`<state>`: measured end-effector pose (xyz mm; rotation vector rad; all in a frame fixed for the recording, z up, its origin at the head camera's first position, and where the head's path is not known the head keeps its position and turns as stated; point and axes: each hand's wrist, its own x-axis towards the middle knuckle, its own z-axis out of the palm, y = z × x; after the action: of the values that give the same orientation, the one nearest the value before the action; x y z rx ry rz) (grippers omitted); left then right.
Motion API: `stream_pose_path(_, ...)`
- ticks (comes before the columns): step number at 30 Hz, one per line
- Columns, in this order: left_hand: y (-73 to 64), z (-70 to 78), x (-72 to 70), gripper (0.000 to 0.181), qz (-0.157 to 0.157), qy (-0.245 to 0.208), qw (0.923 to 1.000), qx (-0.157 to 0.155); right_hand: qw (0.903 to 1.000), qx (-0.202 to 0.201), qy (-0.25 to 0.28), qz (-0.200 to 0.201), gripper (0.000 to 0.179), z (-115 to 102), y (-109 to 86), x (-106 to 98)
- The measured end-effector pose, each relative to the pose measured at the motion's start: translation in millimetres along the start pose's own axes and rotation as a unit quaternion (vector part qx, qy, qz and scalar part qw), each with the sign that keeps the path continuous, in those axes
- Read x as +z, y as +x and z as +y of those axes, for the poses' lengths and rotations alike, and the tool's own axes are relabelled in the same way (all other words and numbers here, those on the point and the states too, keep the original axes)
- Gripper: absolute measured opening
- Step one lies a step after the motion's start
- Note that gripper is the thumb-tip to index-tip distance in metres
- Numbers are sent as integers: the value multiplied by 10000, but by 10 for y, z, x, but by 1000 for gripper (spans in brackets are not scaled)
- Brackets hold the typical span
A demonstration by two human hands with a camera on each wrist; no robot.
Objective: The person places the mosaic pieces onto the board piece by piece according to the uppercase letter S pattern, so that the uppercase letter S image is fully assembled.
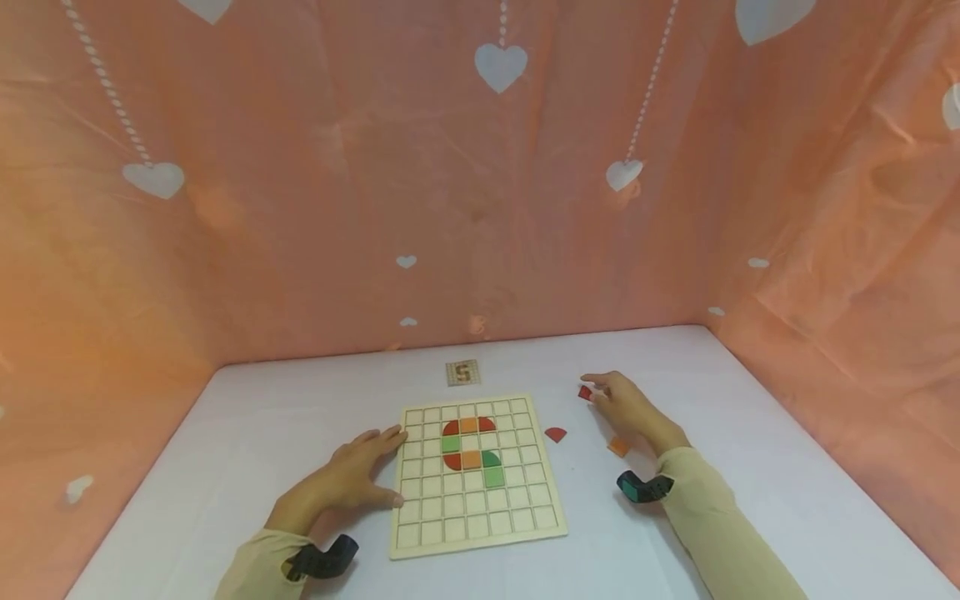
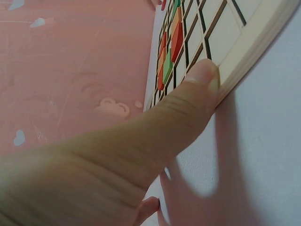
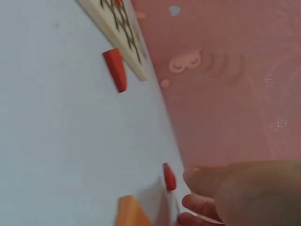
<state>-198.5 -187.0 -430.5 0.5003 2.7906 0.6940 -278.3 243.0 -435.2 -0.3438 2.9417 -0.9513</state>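
Observation:
A wooden grid board (image 1: 431, 533) lies on the table, with red quarter-round, orange square and green pieces set in its upper middle cells. My left hand (image 1: 352, 475) rests at the board's left edge, fingers spread; its thumb (image 2: 202, 75) touches the rim in the left wrist view. To the right, my right hand (image 1: 630, 410) reaches over a small red piece (image 1: 585, 392), thumb and fingertips close around it. In the right wrist view that red piece (image 3: 169, 177) shows just beside the fingertips, not gripped between them.
Between board and right hand lies a red quarter-round piece (image 1: 556, 434). An orange square (image 1: 618, 447) is under the right wrist. Behind the board sits a small pattern card (image 1: 462, 372). Orange cloth (image 1: 480, 208) with white hearts walls the table's back and sides.

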Motion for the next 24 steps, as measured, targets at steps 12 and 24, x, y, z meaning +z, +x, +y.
stream_pose_path(12, -12, -6, -6, 100, -16, -73, 10000, -14, 9984, -79, -496, 263, 24, -9, 1, 114)
stream_pose_path(24, -20, 1, -6, 100, -30, -17, 10000, -91, 9996, -215, -168, -7, 14, -139, -72, 95)
